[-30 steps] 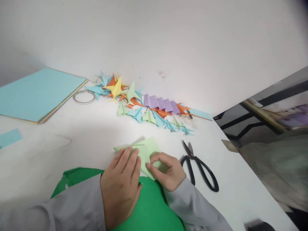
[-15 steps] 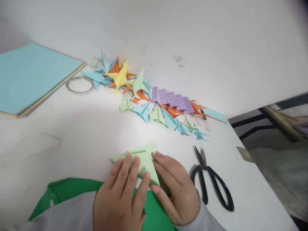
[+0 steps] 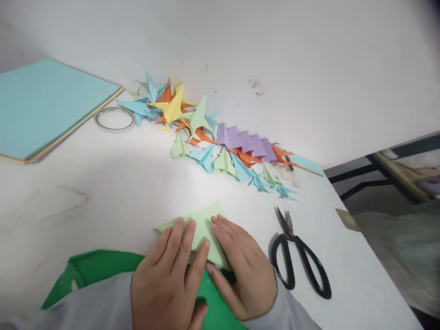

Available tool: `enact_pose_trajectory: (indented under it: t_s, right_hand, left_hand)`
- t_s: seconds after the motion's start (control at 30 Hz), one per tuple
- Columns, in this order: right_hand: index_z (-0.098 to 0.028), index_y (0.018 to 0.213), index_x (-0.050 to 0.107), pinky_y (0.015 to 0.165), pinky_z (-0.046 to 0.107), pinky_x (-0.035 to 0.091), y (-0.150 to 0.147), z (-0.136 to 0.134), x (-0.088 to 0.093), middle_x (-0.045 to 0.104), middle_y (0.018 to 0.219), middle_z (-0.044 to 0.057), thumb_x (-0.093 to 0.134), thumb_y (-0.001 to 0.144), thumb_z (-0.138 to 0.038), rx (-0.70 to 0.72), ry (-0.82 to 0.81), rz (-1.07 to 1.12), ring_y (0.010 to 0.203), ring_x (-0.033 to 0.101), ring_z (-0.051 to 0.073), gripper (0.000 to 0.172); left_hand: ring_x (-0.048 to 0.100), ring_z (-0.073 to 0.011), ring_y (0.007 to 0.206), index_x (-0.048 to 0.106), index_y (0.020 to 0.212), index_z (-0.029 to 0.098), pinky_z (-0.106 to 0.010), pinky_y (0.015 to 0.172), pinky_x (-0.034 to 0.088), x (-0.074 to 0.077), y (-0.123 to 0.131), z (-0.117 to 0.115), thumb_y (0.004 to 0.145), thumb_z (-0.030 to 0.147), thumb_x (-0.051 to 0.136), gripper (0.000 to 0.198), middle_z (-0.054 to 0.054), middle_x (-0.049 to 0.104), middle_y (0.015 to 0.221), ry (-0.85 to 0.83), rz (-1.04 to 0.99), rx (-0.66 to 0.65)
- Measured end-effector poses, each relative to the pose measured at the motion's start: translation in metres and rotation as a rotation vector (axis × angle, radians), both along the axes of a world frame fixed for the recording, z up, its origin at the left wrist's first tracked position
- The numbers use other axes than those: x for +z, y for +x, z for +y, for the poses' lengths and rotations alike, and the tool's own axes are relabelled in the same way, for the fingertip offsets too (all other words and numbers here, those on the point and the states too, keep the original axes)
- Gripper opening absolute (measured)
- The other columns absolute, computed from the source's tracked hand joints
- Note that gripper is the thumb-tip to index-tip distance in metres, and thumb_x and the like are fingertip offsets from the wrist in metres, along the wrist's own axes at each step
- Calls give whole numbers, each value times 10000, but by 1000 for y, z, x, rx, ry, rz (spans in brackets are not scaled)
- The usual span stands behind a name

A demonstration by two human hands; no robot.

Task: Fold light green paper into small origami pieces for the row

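Note:
A folded sheet of light green paper lies on the white table in front of me. My left hand is laid flat over its left part, fingers spread and palm down. From the right, my right hand rests with extended fingers on the paper's right edge, the thumb near the lower corner. Both hands press on the paper rather than grasp it. Parts of the sheet are hidden under the fingers. Beneath my wrists is a green cloth-like piece.
Black-handled scissors lie right of my hands, blades slightly apart. Folded paper stars, small folded pieces and a purple pleated strip run across the back. A tape roll lies by stacked coloured paper. The table edge falls away at right.
My right hand has slid slightly left over the paper, and its fingers now lie on the sheet. The raised fold at the top looks flattened. My left hand has barely shifted.

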State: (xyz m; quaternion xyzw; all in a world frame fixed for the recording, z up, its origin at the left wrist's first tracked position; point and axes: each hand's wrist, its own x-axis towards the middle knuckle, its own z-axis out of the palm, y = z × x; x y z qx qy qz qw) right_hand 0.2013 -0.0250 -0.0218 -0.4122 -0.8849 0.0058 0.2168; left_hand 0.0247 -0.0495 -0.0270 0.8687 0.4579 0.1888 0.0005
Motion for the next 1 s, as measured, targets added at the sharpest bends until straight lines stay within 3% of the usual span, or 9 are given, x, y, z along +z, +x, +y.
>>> enact_pose_trajectory:
  t_s: [0.27,0.53,0.8,1.0]
  right_hand:
    - [-46,1151,523,837,439,487,2,1,1,586,1117,194,510,780,-199,5,79,-48,1103,502,292,402]
    - [-38,1096,574,810,448,496,2,1,-1,544,1176,215,490,801,-203,7,93,-76,1084,498,301,348]
    - [-43,1097,575,818,441,487,1,1,0,569,1159,195,475,811,-229,-15,84,-92,1101,478,296,355]
    - [-73,1180,522,851,442,458,2,0,-4,528,1228,164,439,827,-252,-35,37,-84,1137,443,287,405]
  left_hand:
    - [361,-326,1226,534,1160,122,-441,999,242,1,1,-2,763,426,480,503,-117,487,1289,52,13,-27]
    - [338,-336,1242,531,1155,86,-444,1029,191,-2,1,-2,706,536,512,636,-163,484,1281,57,8,4]
    - [352,-329,1221,546,1141,81,-413,1035,181,-3,-4,-5,695,549,513,647,-169,494,1264,58,84,11]
    - [335,-331,1220,530,1173,92,-432,1028,181,-6,-6,-5,707,575,475,673,-162,486,1272,36,108,-10]
